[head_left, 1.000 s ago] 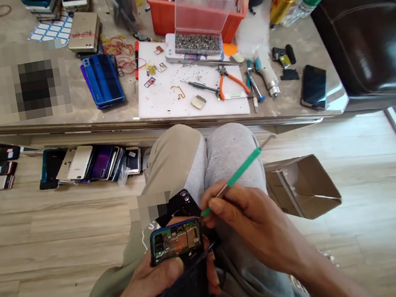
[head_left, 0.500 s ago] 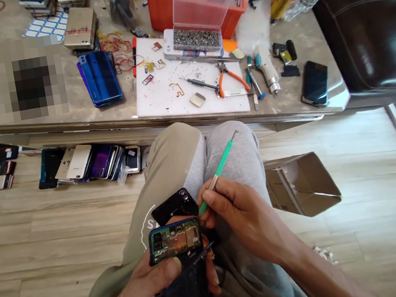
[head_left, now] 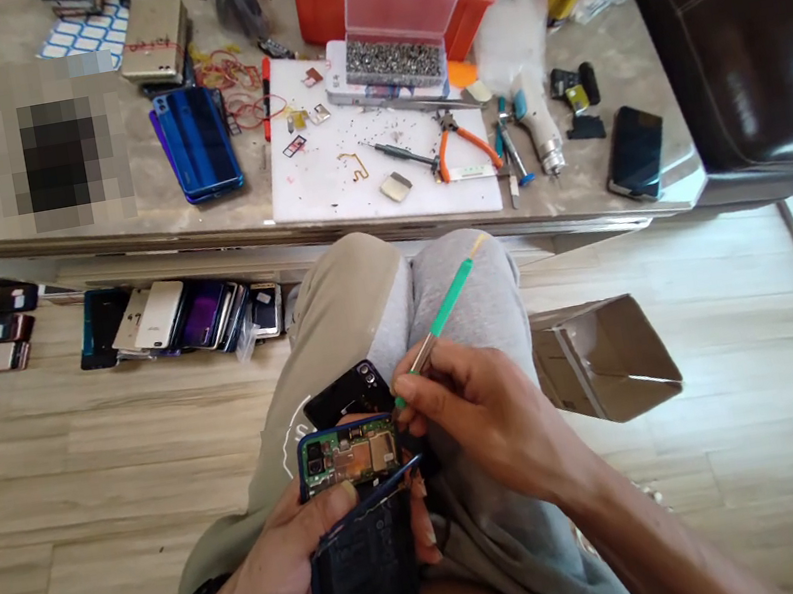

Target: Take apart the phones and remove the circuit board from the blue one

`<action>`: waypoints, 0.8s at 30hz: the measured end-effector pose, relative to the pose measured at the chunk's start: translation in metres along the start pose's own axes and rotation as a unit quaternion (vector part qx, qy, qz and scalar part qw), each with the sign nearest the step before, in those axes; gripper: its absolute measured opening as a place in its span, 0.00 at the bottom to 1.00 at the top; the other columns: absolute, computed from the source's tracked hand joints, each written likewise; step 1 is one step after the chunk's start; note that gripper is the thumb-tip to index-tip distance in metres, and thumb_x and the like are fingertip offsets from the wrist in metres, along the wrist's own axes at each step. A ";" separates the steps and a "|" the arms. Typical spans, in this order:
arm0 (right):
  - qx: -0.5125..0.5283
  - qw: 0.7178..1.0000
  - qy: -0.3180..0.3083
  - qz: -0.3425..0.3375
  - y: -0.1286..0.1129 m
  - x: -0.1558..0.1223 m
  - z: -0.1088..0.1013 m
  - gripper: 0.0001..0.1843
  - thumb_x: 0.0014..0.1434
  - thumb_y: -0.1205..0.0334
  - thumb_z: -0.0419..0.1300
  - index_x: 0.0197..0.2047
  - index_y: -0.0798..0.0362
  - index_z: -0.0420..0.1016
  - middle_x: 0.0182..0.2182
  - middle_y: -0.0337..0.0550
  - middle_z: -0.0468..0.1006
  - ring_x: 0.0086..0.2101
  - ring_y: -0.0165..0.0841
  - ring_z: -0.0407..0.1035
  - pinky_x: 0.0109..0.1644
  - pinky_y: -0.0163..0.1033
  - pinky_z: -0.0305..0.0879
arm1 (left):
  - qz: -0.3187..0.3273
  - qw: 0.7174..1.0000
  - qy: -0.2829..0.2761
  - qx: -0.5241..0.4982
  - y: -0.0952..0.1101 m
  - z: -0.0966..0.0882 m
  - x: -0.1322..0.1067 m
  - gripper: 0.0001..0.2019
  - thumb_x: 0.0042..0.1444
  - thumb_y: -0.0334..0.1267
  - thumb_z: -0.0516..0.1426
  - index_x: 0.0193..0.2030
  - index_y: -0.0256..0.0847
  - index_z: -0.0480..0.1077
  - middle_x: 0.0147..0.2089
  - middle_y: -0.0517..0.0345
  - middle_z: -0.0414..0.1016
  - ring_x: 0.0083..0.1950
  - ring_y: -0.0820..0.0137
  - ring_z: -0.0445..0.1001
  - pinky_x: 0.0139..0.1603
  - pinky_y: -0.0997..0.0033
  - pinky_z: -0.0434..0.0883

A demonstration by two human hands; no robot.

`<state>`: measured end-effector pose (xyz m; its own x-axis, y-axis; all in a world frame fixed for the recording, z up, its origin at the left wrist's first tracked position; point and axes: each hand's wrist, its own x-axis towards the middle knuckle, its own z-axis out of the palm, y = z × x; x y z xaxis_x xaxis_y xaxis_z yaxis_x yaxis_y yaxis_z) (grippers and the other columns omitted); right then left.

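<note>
In my lap, my left hand (head_left: 293, 547) is wrapped round an opened smartphone (head_left: 373, 585). Its back is off, baring a green circuit board (head_left: 362, 453) at the top and a dark battery below. A thin dark-blue strip (head_left: 389, 483) slants across the phone beneath my left thumb. My right hand (head_left: 468, 407) pinches a green-handled pry tool (head_left: 451, 298), its thin tip pointing up and away; the lower end is beside the phone's top right corner. Behind the phone, a black phone cover with camera holes (head_left: 344, 397) rests on my thigh.
On the table are a white mat (head_left: 324, 187), a clear box of screws (head_left: 395, 64), orange-handled pliers (head_left: 466, 143), an electric screwdriver (head_left: 536, 122) and blue phones (head_left: 198, 148). Below, a row of phones (head_left: 202, 314) stands at left and a cardboard box (head_left: 605, 358) at right.
The phone has tilted, so more of its battery shows, and the blue strip sits at a different slant. My right hand with the pry tool has shifted slightly upward.
</note>
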<state>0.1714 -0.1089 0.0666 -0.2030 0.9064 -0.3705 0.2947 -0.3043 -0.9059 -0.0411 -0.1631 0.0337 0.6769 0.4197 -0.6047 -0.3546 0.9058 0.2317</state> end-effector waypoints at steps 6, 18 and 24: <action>0.063 0.996 -0.003 0.059 0.005 0.003 0.003 0.12 0.70 0.57 0.59 0.36 0.53 0.75 0.29 0.39 0.81 0.28 0.29 0.76 0.33 0.35 0.71 | -0.005 1.000 0.009 -0.001 0.002 0.004 -0.002 0.28 0.56 0.57 0.67 0.56 0.40 0.81 0.45 0.45 0.84 0.44 0.56 0.81 0.53 0.56 0.75; 0.146 0.982 -0.013 0.115 0.009 0.005 0.007 0.12 0.68 0.56 0.61 0.35 0.54 0.73 0.29 0.39 0.80 0.27 0.28 0.75 0.32 0.33 0.74 | -0.006 1.000 0.012 0.015 0.003 0.004 0.000 0.30 0.54 0.60 0.67 0.52 0.36 0.82 0.42 0.42 0.85 0.43 0.55 0.83 0.51 0.58 0.77; 0.164 0.978 -0.015 0.125 0.009 0.006 0.007 0.13 0.66 0.53 0.63 0.34 0.53 0.73 0.28 0.39 0.80 0.26 0.28 0.75 0.31 0.33 0.74 | -0.007 1.000 0.006 0.014 0.003 0.005 -0.002 0.30 0.54 0.59 0.68 0.53 0.37 0.82 0.43 0.44 0.84 0.44 0.55 0.82 0.52 0.58 0.76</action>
<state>0.1663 -0.1086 0.0550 -0.1906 0.7842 -0.5906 0.0246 -0.5976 -0.8014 -0.0401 -0.1612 0.0390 0.6742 0.4061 -0.6169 -0.3263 0.9131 0.2445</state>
